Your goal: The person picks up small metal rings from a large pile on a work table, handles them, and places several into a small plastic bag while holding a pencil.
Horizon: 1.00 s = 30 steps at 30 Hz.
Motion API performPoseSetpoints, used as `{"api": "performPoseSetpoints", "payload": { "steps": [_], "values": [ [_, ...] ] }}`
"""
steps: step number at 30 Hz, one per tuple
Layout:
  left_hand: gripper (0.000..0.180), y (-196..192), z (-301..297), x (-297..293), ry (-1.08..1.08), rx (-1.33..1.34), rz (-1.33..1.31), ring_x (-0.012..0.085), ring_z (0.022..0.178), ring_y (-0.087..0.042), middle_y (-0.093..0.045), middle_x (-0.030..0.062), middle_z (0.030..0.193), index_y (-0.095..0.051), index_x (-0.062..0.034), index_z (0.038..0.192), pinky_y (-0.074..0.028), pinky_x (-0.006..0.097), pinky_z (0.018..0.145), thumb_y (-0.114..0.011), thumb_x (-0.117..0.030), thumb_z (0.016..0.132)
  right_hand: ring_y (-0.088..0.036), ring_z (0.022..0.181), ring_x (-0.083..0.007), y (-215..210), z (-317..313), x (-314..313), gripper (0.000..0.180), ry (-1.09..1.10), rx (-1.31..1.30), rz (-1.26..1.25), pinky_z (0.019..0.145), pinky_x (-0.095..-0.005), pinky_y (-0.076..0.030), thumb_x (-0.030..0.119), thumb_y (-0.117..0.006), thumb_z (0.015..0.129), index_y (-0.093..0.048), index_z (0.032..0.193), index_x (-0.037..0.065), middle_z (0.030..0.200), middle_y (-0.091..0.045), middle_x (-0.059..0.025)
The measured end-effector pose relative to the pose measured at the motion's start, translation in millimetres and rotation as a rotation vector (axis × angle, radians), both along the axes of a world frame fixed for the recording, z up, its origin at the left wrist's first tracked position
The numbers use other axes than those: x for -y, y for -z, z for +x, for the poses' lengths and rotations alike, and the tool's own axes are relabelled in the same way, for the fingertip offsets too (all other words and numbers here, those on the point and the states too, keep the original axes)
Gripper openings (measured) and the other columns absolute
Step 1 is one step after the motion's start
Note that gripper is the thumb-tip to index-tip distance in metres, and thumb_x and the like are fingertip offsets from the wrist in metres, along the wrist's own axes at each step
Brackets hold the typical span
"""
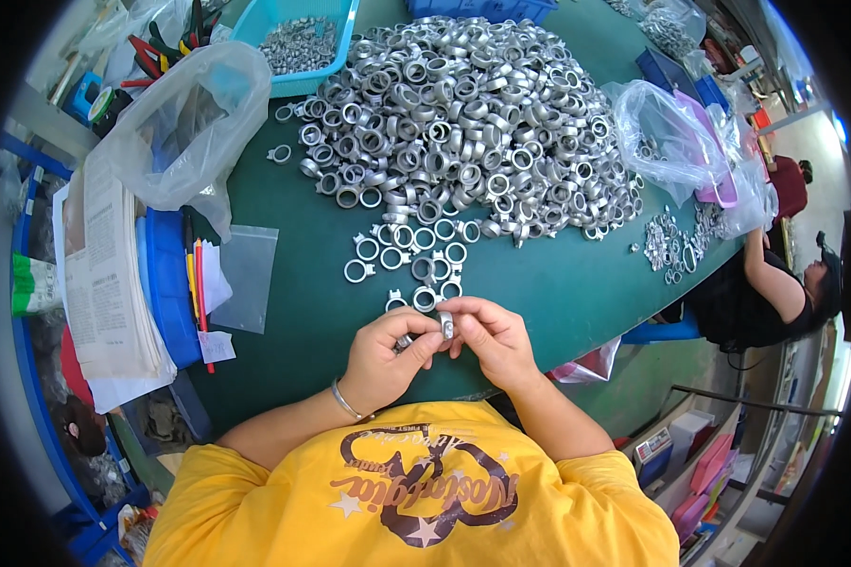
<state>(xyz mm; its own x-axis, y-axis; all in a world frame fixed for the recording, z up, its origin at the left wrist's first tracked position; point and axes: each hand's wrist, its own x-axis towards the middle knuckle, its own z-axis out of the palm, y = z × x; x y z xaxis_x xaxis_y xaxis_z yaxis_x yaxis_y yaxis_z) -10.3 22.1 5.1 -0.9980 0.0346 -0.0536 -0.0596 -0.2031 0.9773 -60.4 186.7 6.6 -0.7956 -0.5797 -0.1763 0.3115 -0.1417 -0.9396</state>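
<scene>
Tabletop (577, 283), green, carries everything noted. Largest item on it is the heap of silver metal rings (463, 113), spread across its far middle. Clear plastic bag (184, 123) lies left of the heap; a second clear bag (671, 132) lies right of it. Turquoise basket (336, 47) with small metal parts sits at the heap's far left edge. Loose rings (416, 260) trail from the heap's near edge toward the hands. Left hand (383, 350) is closed on a small metal part (404, 342). Right hand (492, 335), touching the left, pinches a silver ring (446, 326) between thumb and fingertips, just short of the loose rings.
</scene>
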Motion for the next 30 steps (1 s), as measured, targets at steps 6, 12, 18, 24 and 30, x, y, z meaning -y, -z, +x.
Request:
{"api": "performPoseSetpoints", "payload": {
  "steps": [6, 12, 18, 24, 30],
  "values": [
    [0.007, -0.1, -1.6, 0.7, -0.076, 0.177, 0.091, 0.006, 0.055, -0.052, -0.058, 0.0042, 0.074, -0.055, -0.0007, 0.09, -0.039, 0.016, 0.044, -0.057, -0.005, 0.085, -0.056, 0.095, -0.017, 3.5, -0.9, 1.8, 0.032, 0.095, -0.069, -0.272, 0.083, -0.0291, -0.047, -0.007, -0.058, 0.08, -0.049, 0.11, 0.0, 0.108, -0.054, -0.0119],
    [0.01, 1.3, -1.1, 1.2, -0.029, 0.259, 0.202, 0.007, 0.054, -0.052, -0.062, 0.0067, 0.076, -0.058, 0.0012, 0.092, -0.039, 0.017, 0.042, -0.057, -0.006, 0.085, -0.054, 0.101, -0.0217, 6.3, -0.1, 4.3, 0.037, 0.111, -0.061, -0.37, 0.085, -0.0335, -0.048, -0.013, -0.056, 0.078, -0.043, 0.11, 0.001, 0.114, -0.05, -0.0164],
    [0.011, 1.2, -1.9, 1.2, -0.021, 0.277, 0.299, 0.0075, 0.054, -0.052, -0.062, 0.0076, 0.079, -0.059, 0.0022, 0.094, -0.038, 0.017, 0.042, -0.055, -0.006, 0.086, -0.055, 0.101, -0.0226, 8.1, 3.2, 4.4, 0.035, 0.143, -0.084, -0.344, 0.086, -0.0345, -0.048, -0.014, -0.055, 0.078, -0.046, 0.109, -0.001, 0.115, -0.049, -0.0166],
    [0.01, 3.7, -0.3, 2.3, -0.045, 0.183, 0.267, 0.0071, 0.055, -0.051, -0.06, 0.007, 0.082, -0.06, 0.0017, 0.092, -0.038, 0.017, 0.042, -0.056, -0.004, 0.086, -0.057, 0.096, -0.0188, 7.6, 6.0, 0.5, 0.023, 0.133, -0.047, -0.2, 0.082, -0.03, -0.049, -0.008, -0.056, 0.081, -0.052, 0.103, -0.003, 0.109, -0.055, -0.0148],
    [0.008, 0.7, -3.1, 0.1, -0.069, 0.092, 0.151, 0.0055, 0.056, -0.052, -0.058, 0.0035, 0.081, -0.063, 0.0002, 0.089, -0.038, 0.015, 0.044, -0.059, -0.005, 0.084, -0.06, 0.091, -0.0175, 9.3, 9.6, -2.8, 0.019, 0.108, -0.016, -0.143, 0.075, -0.0264, -0.051, -0.002, -0.057, 0.083, -0.053, 0.102, -0.003, 0.103, -0.059, -0.0128]
  ]
}}
